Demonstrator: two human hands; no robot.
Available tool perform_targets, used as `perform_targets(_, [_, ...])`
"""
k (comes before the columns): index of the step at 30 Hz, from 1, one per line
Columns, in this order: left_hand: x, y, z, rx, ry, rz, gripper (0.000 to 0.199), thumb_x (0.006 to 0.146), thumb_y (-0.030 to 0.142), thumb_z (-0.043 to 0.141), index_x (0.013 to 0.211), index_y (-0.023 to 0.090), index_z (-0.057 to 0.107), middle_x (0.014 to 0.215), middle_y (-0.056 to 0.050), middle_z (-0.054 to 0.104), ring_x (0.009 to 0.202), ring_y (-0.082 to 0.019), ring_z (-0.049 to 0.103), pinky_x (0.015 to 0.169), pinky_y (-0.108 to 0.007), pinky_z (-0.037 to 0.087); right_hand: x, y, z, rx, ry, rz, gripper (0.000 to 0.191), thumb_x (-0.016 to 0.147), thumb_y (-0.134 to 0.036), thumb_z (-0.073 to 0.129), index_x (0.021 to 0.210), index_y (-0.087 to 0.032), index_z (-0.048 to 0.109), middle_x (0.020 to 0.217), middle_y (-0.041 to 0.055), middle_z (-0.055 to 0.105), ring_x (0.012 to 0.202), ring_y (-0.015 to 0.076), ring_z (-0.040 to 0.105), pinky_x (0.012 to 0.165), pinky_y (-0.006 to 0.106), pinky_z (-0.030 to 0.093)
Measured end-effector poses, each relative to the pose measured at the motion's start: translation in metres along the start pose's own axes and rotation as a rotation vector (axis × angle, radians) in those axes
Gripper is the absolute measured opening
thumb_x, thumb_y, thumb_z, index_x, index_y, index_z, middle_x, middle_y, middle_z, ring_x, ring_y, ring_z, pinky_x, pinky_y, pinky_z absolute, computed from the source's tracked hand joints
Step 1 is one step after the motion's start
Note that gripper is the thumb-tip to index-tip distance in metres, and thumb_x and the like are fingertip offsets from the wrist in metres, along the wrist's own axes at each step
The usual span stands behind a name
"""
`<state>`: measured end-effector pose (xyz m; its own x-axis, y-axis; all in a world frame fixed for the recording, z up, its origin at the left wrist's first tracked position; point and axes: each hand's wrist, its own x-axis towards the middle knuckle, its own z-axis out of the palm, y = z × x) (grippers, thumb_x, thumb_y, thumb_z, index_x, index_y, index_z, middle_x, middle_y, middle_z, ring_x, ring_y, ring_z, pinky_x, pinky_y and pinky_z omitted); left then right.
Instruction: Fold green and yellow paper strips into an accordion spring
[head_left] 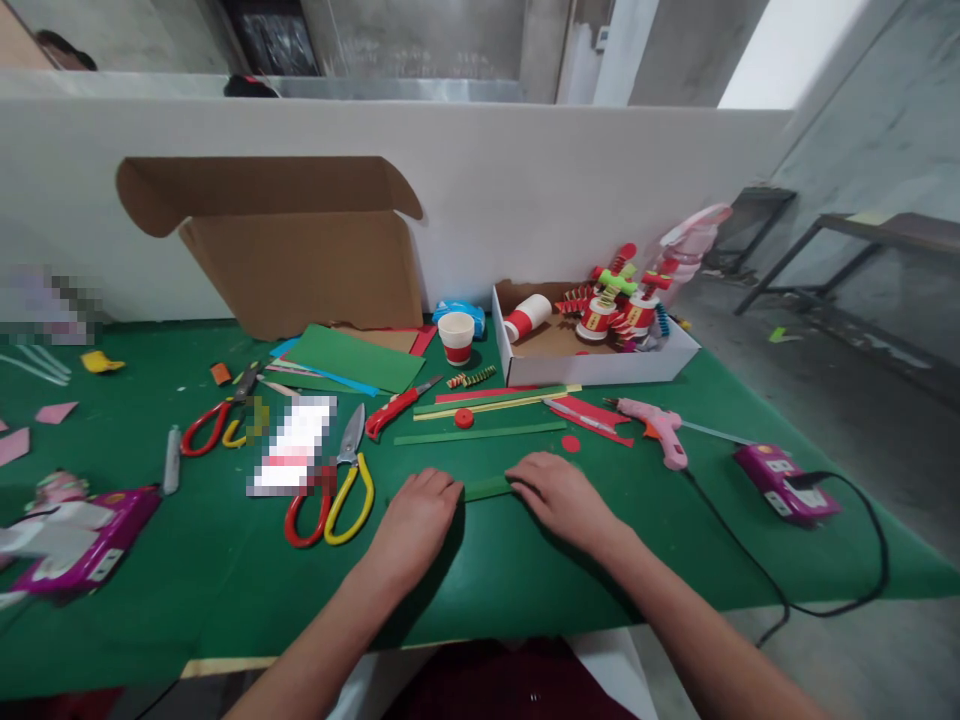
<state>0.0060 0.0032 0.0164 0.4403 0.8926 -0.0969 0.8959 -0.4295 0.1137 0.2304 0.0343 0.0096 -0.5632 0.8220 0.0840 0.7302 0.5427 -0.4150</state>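
A short green paper strip [486,490] lies flat on the table between my hands. My left hand [421,512] is closed with its fingertips on the strip's left end. My right hand [561,498] holds the right end with fingers bent together; both thumbs are mostly hidden. Just beyond are a longer green strip [480,435], a small red paper roll [464,418] and a red paper disc [571,444]. To the left of my left hand lie scissors [350,455] with one red and one yellow handle, and a red utility knife [397,408].
A white box [600,372] holds paper-cup figures. Nearby stand a paper cup [456,340] and an opened cardboard box [307,270]. A pink glue gun [660,425], its cord trailing off the front edge, lies right, beside a purple power block [787,490]. Green paper sheets [352,358] lie back left.
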Motion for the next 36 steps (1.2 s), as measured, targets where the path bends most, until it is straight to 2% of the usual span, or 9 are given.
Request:
perform_targets(3, [0.002, 0.000, 0.005, 0.009, 0.033, 0.001, 0.024, 0.091, 0.012, 0.043, 0.096, 0.017, 0.066, 0.095, -0.010, 0.063, 0.093, -0.024, 0.056, 0.083, -0.038, 0.045, 0.004, -0.009, 0.007, -0.012, -0.040, -0.013, 0.020, 0.092, -0.020, 0.050, 0.102, -0.018, 0.068, 0.100, 0.0091, 0.066, 0.094, 0.0211, 0.057, 0.086, 0.035, 0.045])
perform_targets(9, [0.004, -0.002, 0.010, -0.016, 0.086, -0.019, 0.024, 0.089, 0.007, 0.043, 0.091, 0.017, 0.065, 0.090, -0.008, 0.062, 0.089, -0.021, 0.055, 0.083, -0.035, 0.046, 0.012, -0.008, 0.007, -0.032, -0.060, -0.019, 0.022, 0.089, -0.028, 0.060, 0.107, -0.018, 0.066, 0.102, 0.0089, 0.065, 0.096, 0.0223, 0.056, 0.085, 0.036, 0.044])
perform_targets(12, [0.004, -0.004, 0.012, -0.016, 0.098, -0.024, 0.024, 0.091, 0.009, 0.043, 0.091, 0.017, 0.065, 0.090, -0.007, 0.063, 0.088, -0.021, 0.054, 0.081, -0.035, 0.045, 0.014, -0.006, 0.011, -0.087, -0.066, -0.030, 0.015, 0.091, -0.025, 0.056, 0.099, -0.019, 0.067, 0.097, 0.0080, 0.065, 0.092, 0.0209, 0.056, 0.081, 0.034, 0.043])
perform_targets(17, [-0.004, -0.009, 0.018, -0.045, 0.138, -0.020, 0.026, 0.093, 0.016, 0.043, 0.088, 0.019, 0.068, 0.091, -0.007, 0.063, 0.089, -0.022, 0.053, 0.081, -0.035, 0.043, 0.011, -0.005, 0.016, -0.076, -0.026, -0.048, 0.015, 0.092, -0.024, 0.054, 0.087, -0.019, 0.068, 0.090, 0.0065, 0.066, 0.087, 0.0196, 0.057, 0.079, 0.033, 0.041])
perform_targets(22, [-0.008, -0.021, 0.016, -0.155, 0.157, -0.052, 0.028, 0.095, 0.023, 0.043, 0.086, 0.019, 0.069, 0.086, -0.007, 0.062, 0.087, -0.021, 0.053, 0.079, -0.033, 0.041, 0.007, -0.005, 0.014, 0.041, 0.006, 0.065, 0.014, 0.090, -0.028, 0.060, 0.083, -0.020, 0.069, 0.084, 0.0038, 0.068, 0.086, 0.0183, 0.060, 0.079, 0.032, 0.041])
perform_targets(28, [0.001, -0.031, 0.007, -0.254, 0.106, -0.057, 0.027, 0.095, 0.026, 0.043, 0.086, 0.019, 0.068, 0.087, -0.007, 0.064, 0.087, -0.019, 0.054, 0.078, -0.032, 0.041, 0.008, -0.006, 0.011, 0.064, -0.007, 0.199, 0.016, 0.089, -0.027, 0.060, 0.076, -0.020, 0.067, 0.078, 0.0031, 0.067, 0.081, 0.0181, 0.061, 0.076, 0.031, 0.041])
perform_targets(36, [0.012, -0.026, -0.003, -0.128, -0.001, -0.123, 0.024, 0.095, 0.026, 0.042, 0.087, 0.017, 0.063, 0.090, -0.008, 0.064, 0.090, -0.023, 0.054, 0.076, -0.034, 0.039, 0.016, -0.013, 0.003, 0.014, -0.069, 0.319, 0.013, 0.088, -0.026, 0.061, 0.077, -0.019, 0.063, 0.080, 0.0039, 0.069, 0.082, 0.0196, 0.061, 0.074, 0.031, 0.038])
